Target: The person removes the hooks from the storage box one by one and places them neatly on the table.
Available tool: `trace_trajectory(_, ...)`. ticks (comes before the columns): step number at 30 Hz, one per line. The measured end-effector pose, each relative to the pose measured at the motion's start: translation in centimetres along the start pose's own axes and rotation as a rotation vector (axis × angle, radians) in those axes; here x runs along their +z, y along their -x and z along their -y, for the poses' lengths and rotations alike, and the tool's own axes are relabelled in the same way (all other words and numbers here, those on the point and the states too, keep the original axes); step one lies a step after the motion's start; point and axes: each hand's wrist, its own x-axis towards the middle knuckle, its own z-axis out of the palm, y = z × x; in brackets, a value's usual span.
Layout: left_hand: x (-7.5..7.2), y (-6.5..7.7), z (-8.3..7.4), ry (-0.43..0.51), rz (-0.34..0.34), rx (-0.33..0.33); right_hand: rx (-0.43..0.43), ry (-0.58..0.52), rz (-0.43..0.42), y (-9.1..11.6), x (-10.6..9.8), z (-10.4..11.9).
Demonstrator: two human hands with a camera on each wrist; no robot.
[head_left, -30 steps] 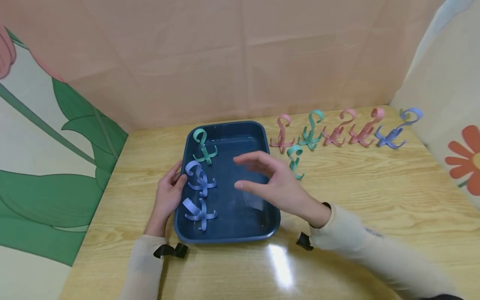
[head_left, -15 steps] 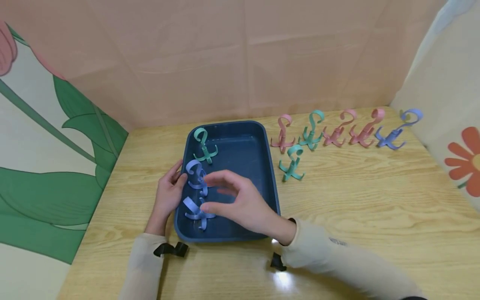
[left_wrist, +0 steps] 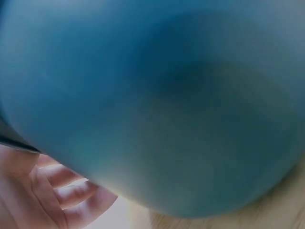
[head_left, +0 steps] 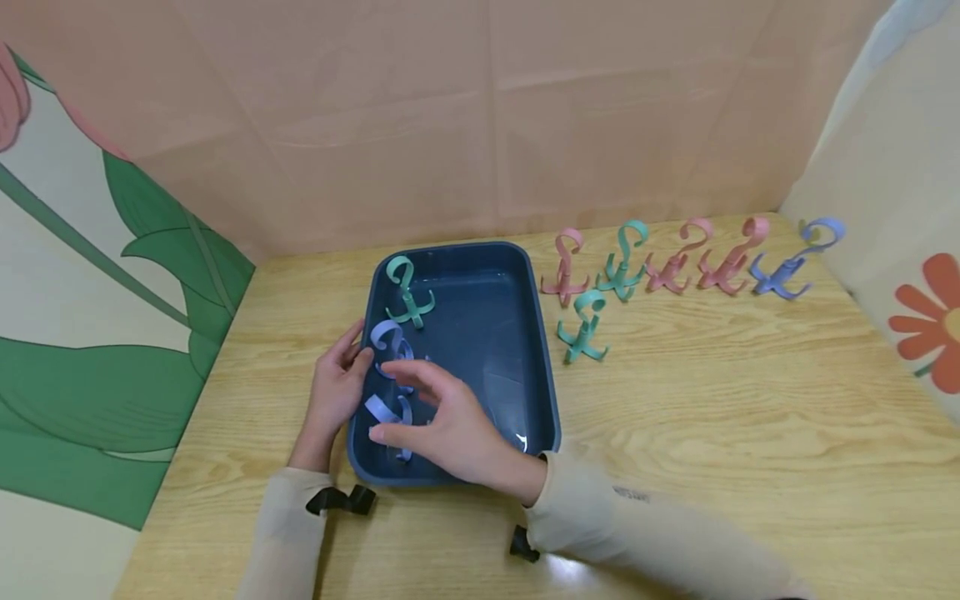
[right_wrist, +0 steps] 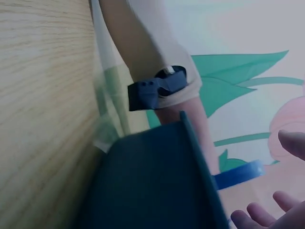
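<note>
A dark blue tray [head_left: 487, 333] stands on the table. My left hand [head_left: 337, 400] holds its left rim, thumb at the edge and fingers along the outer wall, as the left wrist view also shows. Down the tray's left side are a green pronged hanging hook [head_left: 408, 304] and two purple hooks, the middle one [head_left: 387, 333] and the front one [head_left: 384, 408]. My right hand [head_left: 450, 425] hovers over the purple hooks, thumb and fingers spread apart, holding nothing. It partly hides both, and I cannot tell if it touches either. The right wrist view shows its fingertips above the tray wall.
Right of the tray lies a green hook [head_left: 583, 337]. Behind it runs a row: a pink hook [head_left: 565, 275], another green hook [head_left: 622, 267], two more pink hooks and a purple hook [head_left: 783, 271]. A pink backdrop [head_left: 360, 125] rises behind the table [head_left: 712, 400].
My right hand has moved left from the tray's right edge to over the purple hooks, uncovering the green hook beside the tray. My left hand stays on the rim.
</note>
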Motion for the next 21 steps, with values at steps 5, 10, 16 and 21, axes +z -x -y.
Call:
trace_trajectory(5,0.0,0.1,-0.1,0.005,0.008,0.008,0.024,0.014,-0.024,-0.1,0.8,-0.9)
trace_trajectory(10,0.0,0.1,-0.2,0.015,0.019,0.001,0.034,0.013,-0.023,-0.1,1.3,-1.4)
trace_trajectory(16,-0.1,0.1,-0.1,0.017,0.014,-0.004,0.063,0.031,-0.015,-0.1,1.7,-1.8)
trace_trajectory(21,-0.1,0.1,-0.1,0.014,0.018,-0.010,0.078,0.061,0.006,-0.1,1.8,-2.0)
